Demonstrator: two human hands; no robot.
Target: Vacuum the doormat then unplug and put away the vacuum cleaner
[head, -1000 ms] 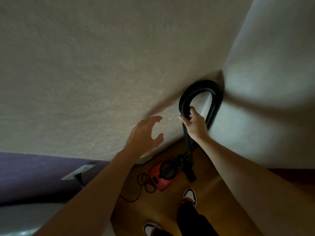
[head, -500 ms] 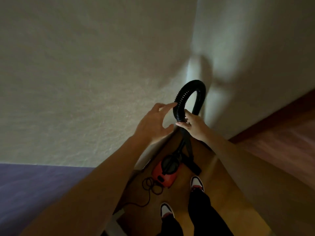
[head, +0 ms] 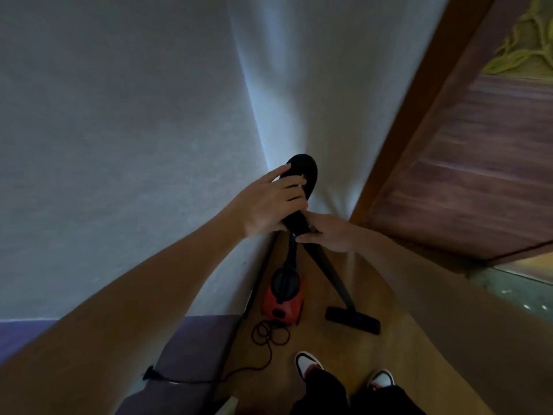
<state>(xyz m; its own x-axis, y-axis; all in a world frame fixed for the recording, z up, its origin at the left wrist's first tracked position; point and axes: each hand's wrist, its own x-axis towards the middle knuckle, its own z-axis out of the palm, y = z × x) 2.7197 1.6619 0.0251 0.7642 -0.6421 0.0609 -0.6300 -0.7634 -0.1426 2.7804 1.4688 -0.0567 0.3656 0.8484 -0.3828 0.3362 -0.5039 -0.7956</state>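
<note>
Left hand (head: 273, 203) grips hose loop (head: 302, 166); right hand (head: 327, 232) seemingly pinches wand (head: 332, 269) just below

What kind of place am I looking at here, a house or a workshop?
Most likely a home, a hallway corner by a doorway. A small red vacuum cleaner sits on a wooden floor beside plain walls, with what looks like a wooden door at the right.

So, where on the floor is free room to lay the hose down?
Free: the wood floor between the floor nozzle and the shoes. Crowded: along the wall, where the red vacuum body and the coiled cord lie.
</note>
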